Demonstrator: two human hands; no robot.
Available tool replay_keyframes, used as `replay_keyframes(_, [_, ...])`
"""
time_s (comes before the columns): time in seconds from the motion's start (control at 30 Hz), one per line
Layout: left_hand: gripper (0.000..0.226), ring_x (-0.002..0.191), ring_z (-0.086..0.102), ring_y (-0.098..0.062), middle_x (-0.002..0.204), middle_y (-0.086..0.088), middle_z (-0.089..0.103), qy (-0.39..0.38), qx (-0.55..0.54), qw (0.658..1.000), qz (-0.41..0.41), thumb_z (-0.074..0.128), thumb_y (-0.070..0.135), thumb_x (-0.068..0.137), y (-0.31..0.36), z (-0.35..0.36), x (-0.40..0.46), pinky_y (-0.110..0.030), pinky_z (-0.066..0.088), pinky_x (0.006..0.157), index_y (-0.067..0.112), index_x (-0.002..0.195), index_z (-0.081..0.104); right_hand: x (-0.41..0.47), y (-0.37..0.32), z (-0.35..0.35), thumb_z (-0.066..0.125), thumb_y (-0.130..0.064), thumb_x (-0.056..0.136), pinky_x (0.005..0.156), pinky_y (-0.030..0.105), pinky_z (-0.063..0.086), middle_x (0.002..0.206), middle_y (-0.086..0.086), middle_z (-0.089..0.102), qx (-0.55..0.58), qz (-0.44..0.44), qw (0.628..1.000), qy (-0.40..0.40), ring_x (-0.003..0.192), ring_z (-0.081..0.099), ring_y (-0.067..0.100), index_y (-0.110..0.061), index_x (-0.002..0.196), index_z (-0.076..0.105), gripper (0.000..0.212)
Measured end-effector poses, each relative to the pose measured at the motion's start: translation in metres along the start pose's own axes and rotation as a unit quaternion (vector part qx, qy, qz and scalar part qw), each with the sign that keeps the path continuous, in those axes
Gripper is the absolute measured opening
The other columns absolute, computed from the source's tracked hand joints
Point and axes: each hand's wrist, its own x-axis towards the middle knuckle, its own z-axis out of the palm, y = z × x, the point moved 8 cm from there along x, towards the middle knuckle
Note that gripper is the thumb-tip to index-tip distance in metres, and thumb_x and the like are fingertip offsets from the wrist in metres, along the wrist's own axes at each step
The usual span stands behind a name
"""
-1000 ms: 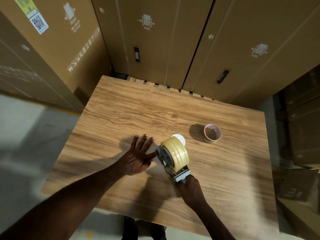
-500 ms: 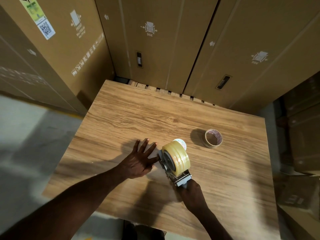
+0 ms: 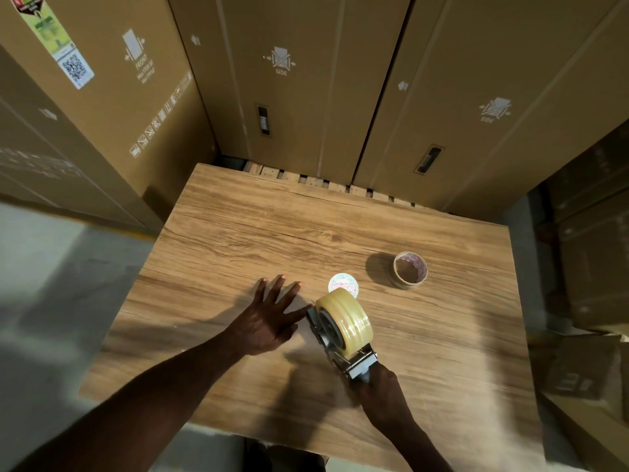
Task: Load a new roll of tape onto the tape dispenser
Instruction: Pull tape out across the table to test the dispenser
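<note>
your left hand (image 3: pixel 270 320) lies flat on the wooden table (image 3: pixel 238 233), palm down, fingers spread wide and pointing away from you, thumb reaching right to the front of the tape dispenser (image 3: pixel 340 345). your right hand (image 3: pixel 383 390) is wrapped around the dispenser's handle at the near end, fist closed on it, forearm running back toward the table's near edge. the dispenser stands on the table between your hands, nose pointing away and a little left, and the new tape roll (image 3: pixel 345 320), clear and yellowish, sits upright on its hub. just beyond the roll a small round white label (image 3: pixel 343 284) lies flat on the wood. further right and well apart, an empty cardboard core (image 3: pixel 410 270) lies on its side face, hole up. the far half of the table is bare wood, and there's free surface to your left too. tall cardboard boxes (image 3: pixel 306 80) wall off the far edge, with more cartons (image 3: pixel 592 250) stacked at the right.
</note>
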Motion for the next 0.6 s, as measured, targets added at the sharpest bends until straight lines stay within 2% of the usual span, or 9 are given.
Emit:
replay_keyframes(0.07, [0.057, 0.153, 0.012, -0.050, 0.169, -0.017, 0.016, -0.004, 0.013, 1.000, -0.001, 0.026, 0.052, 0.105, 0.001, -0.001, 0.000, -0.069, 0.017, 0.115, 0.044, 0.159, 0.010, -0.006, 0.005, -0.003, 0.070, -0.005, 0.084, 0.054, 0.013, 0.040, 0.072, -0.012, 0.070, -0.004, -0.003, 1.000, 0.002, 0.065, 0.065, 0.001, -0.026, 0.074, 0.062, 0.024])
replay_keyframes(0.17, [0.056, 0.154, 0.010, -0.048, 0.169, -0.015, 0.015, -0.005, 0.020, 1.000, -0.003, 0.028, 0.052, 0.105, 0.002, -0.002, -0.001, -0.069, 0.016, 0.116, 0.044, 0.159, 0.014, -0.018, 0.013, -0.006, 0.065, -0.008, 0.082, 0.055, 0.008, 0.040, 0.079, -0.034, 0.069, -0.004, 0.005, 1.000, -0.010, 0.069, 0.066, -0.006, -0.035, 0.077, 0.059, 0.028])
replay_keyframes(0.27, [0.056, 0.155, 0.005, -0.045, 0.170, -0.012, 0.012, -0.002, 0.017, 1.000, -0.009, 0.029, 0.052, 0.104, 0.002, -0.001, -0.004, -0.067, 0.014, 0.118, 0.045, 0.159, 0.017, -0.034, 0.028, -0.010, 0.061, -0.020, 0.080, 0.066, 0.012, 0.049, 0.082, -0.029, 0.073, -0.004, 0.012, 1.000, -0.012, 0.080, 0.068, -0.012, -0.032, 0.089, 0.069, 0.017])
replay_keyframes(0.3, [0.056, 0.156, 0.004, -0.044, 0.171, -0.010, 0.011, -0.003, 0.016, 1.000, -0.012, 0.029, 0.052, 0.104, 0.002, -0.001, -0.004, -0.067, 0.013, 0.119, 0.045, 0.159, 0.016, -0.039, 0.034, -0.012, 0.060, -0.024, 0.079, 0.072, 0.014, 0.052, 0.085, -0.028, 0.074, -0.004, 0.021, 1.000, -0.016, 0.087, 0.067, -0.015, -0.026, 0.096, 0.073, 0.021])
replay_keyframes(0.37, [0.057, 0.156, 0.002, -0.043, 0.171, -0.009, 0.009, -0.011, 0.013, 1.000, -0.018, 0.028, 0.052, 0.104, 0.002, -0.002, -0.004, -0.066, 0.011, 0.120, 0.047, 0.158, 0.012, -0.048, 0.049, -0.012, 0.055, -0.036, 0.076, 0.084, 0.006, 0.049, 0.105, -0.032, 0.071, -0.009, 0.031, 0.999, -0.022, 0.101, 0.060, -0.025, -0.024, 0.113, 0.075, 0.043])
replay_keyframes(0.43, [0.060, 0.156, 0.001, -0.044, 0.171, -0.011, 0.008, -0.021, 0.016, 0.999, -0.020, 0.029, 0.052, 0.102, 0.002, -0.001, -0.003, -0.068, 0.011, 0.119, 0.047, 0.159, 0.008, -0.059, 0.058, -0.015, 0.056, -0.041, 0.075, 0.089, 0.006, 0.047, 0.117, -0.023, 0.073, -0.015, 0.049, 0.998, -0.027, 0.114, 0.062, -0.013, -0.023, 0.124, 0.074, 0.055])
replay_keyframes(0.5, [0.064, 0.155, 0.003, -0.046, 0.171, -0.012, 0.007, -0.031, 0.026, 0.999, -0.018, 0.033, 0.051, 0.101, 0.004, 0.000, -0.001, -0.070, 0.013, 0.117, 0.045, 0.159, 0.007, -0.073, 0.072, -0.020, 0.068, -0.031, 0.078, 0.088, 0.008, 0.047, 0.120, -0.005, 0.078, -0.031, 0.081, 0.996, -0.009, 0.118, 0.066, 0.007, -0.017, 0.127, 0.074, 0.051])
replay_keyframes(0.57, [0.068, 0.155, 0.004, -0.046, 0.171, -0.012, 0.007, -0.039, 0.034, 0.998, -0.022, 0.037, 0.049, 0.098, 0.004, 0.001, -0.001, -0.070, 0.013, 0.117, 0.045, 0.159, 0.008, -0.088, 0.094, -0.020, 0.075, -0.015, 0.081, 0.088, 0.005, 0.043, 0.120, 0.005, 0.077, -0.037, 0.123, 0.992, -0.011, 0.120, 0.066, 0.016, -0.012, 0.125, 0.074, 0.044])
replay_keyframes(0.6, [0.069, 0.155, 0.004, -0.046, 0.171, -0.012, 0.006, -0.044, 0.034, 0.998, -0.025, 0.038, 0.048, 0.097, 0.005, 0.001, 0.000, -0.071, 0.013, 0.117, 0.045, 0.159, 0.008, -0.095, 0.107, -0.015, 0.075, -0.015, 0.083, 0.088, 0.010, 0.045, 0.118, 0.010, 0.076, -0.039, 0.156, 0.987, -0.024, 0.119, 0.068, 0.023, -0.009, 0.122, 0.072, 0.039])
